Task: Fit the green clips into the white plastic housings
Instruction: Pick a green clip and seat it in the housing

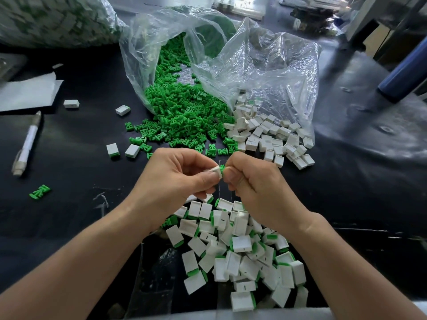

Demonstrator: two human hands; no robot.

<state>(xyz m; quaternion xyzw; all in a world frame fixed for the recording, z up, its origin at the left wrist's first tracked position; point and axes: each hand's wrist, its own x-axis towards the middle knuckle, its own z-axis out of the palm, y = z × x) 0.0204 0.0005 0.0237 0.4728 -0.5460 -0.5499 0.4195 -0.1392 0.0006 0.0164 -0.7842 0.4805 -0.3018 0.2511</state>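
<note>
Pinching a white housing (216, 170) between thumb and fingers, the left hand (175, 179) held it above the bench (76, 199); the right hand (251, 183) had its grip clenched on a green clip (222, 168), which touched the housing's open end; squaring the clip to the slot and pressing straight in, without rocking, would likely seat it flush like those in the finished pile (240, 245) below.

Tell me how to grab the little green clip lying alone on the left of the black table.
Probably pinch the small green plastic clip across its two long edges, coming from straight above. It lies flat on the black table, apart from other parts, so fingers fit either side.
</note>
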